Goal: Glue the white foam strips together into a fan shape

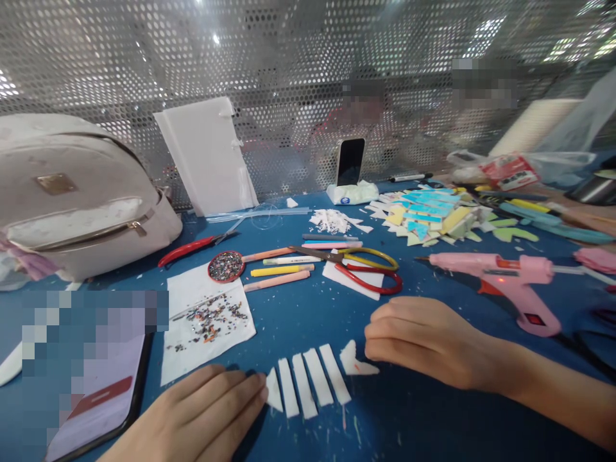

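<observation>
Several white foam strips point(308, 382) lie side by side in a fan on the blue table near its front edge. My left hand point(206, 410) lies flat beside them, fingers stretched out, its fingertips touching the leftmost strip. My right hand point(418, 337) rests on the table with its fingers curled under, next to a jagged white foam scrap point(353, 360) at the right end of the row. Nothing shows in either hand.
Red-and-yellow scissors point(368, 269), coloured sticks point(282, 273), a dish of glitter point(226, 266) and a paper with sequins point(206, 317) lie behind. A pink glue gun point(510, 282) sits right, foam pieces point(428, 215) beyond, a phone point(350, 162) on a stand, a beige backpack point(77, 199) left.
</observation>
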### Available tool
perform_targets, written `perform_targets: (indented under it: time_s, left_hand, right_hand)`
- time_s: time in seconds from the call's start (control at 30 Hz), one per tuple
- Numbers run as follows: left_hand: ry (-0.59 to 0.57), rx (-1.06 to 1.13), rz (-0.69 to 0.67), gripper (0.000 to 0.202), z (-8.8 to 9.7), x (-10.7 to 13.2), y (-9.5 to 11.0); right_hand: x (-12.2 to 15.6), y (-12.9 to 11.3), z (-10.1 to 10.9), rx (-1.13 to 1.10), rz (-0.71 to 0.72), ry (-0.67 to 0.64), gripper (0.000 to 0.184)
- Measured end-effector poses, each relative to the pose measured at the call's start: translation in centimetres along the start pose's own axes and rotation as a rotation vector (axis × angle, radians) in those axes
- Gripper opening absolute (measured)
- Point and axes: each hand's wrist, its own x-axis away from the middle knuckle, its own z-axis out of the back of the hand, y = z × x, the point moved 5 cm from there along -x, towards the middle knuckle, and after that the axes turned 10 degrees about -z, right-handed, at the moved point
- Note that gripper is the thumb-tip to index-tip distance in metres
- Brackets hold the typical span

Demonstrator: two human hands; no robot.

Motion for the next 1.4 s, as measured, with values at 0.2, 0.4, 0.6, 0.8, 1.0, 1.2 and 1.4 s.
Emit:
perform_targets:
  time_s: [0.2,0.4,0.6,0.8,1.0,1.2,1.4]
  left_hand:
    - [0.012,0.0,-0.006,0.042,0.3,-0.5,-0.1]
    - [-0.024,0.007,-0.005,0.042,0.0,-0.1,0.1]
    - [-0.019,0.019,-0.005,0.04,0.1,0.0,0.1]
    - [0.0,0.01,0.002,0.04,-0.1,-0.2,0.1]
    - [0.028,-0.003,0.019,0.04,0.0,-0.3,-0.2]
    - [0.016,-0.004,0.018,0.04,-0.1,-0.4,0.0]
    - [0.027,0.007,0.035,0.038,-0.1,-0.2,-0.1]
  right_hand:
    - [0.3,0.5,-0.6,-0.032,-0.032,-0.046,0.037]
    - [-0.3,0.1,-0.2,0.018,0.019,-0.043,0.035]
    - [-0.5,0.1,-0.4,0.028,0.024,-0.077,0.038]
    - [-0.5,0.0,-0.3,0.008,0.02,-0.055,0.037]
    - [-0.6,-0.1,-0.2,0.0,0.017,-0.039,0.038]
    - [-0.7,-0.2,-0.1,0.015,0.026,-0.038,0.038]
    - [-0.7,-0.1,-0.3,0.018,0.021,-0.049,0.038]
